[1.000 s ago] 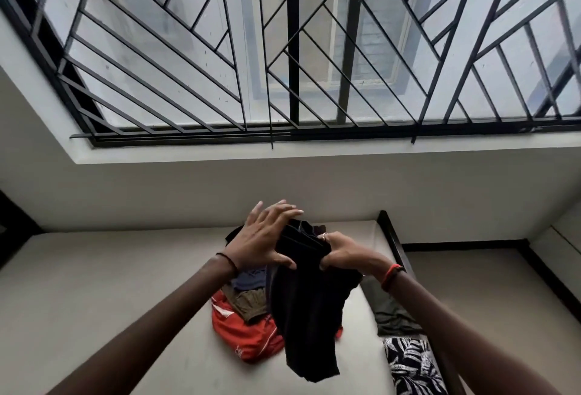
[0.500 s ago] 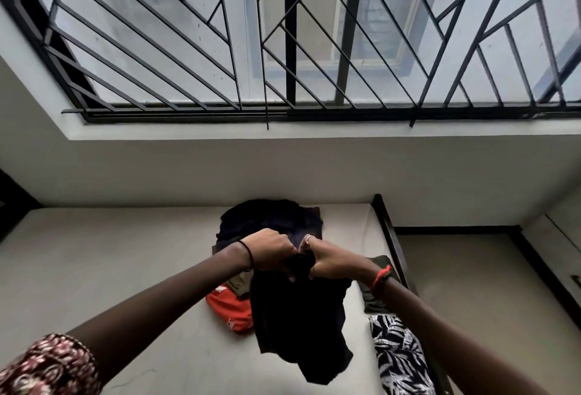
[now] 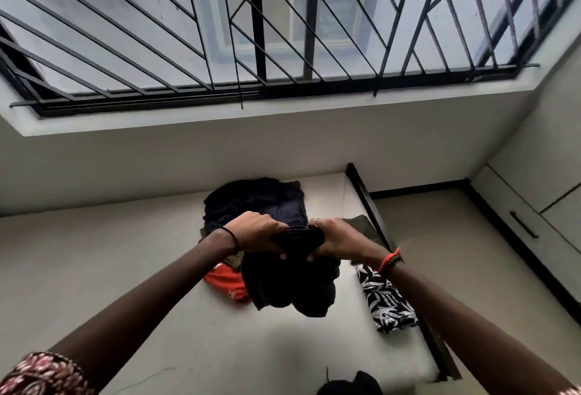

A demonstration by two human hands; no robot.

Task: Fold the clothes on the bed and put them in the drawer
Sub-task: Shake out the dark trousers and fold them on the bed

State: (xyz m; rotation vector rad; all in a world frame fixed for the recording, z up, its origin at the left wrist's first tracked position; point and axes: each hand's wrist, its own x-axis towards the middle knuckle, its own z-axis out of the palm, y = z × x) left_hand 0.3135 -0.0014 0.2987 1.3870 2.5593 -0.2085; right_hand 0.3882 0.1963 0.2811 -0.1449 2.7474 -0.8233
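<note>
A black garment [image 3: 289, 284] hangs bunched above the bed [image 3: 110, 269]. My left hand [image 3: 256, 231] and my right hand [image 3: 336, 239] grip its top edge side by side, almost touching. Behind them a heap of dark clothes [image 3: 251, 199] lies on the mattress, with a red-orange piece [image 3: 224, 283] poking out under the held garment. A black-and-white leaf-print cloth [image 3: 386, 300] lies along the bed's right edge, and an olive piece [image 3: 358, 223] sits just beyond my right hand.
The bed's dark frame [image 3: 367, 199] runs along its right side, with bare floor [image 3: 440, 237] beyond. A white cabinet with a black handle [image 3: 523, 224] stands at the far right. A barred window [image 3: 251, 23] fills the wall above. Something dark [image 3: 349, 383] shows at the bottom edge.
My left hand closed from spread fingers onto the black garment. Both hands drew together and the hanging cloth bunched up shorter. The view shifted, showing more of the pile and the cabinet.
</note>
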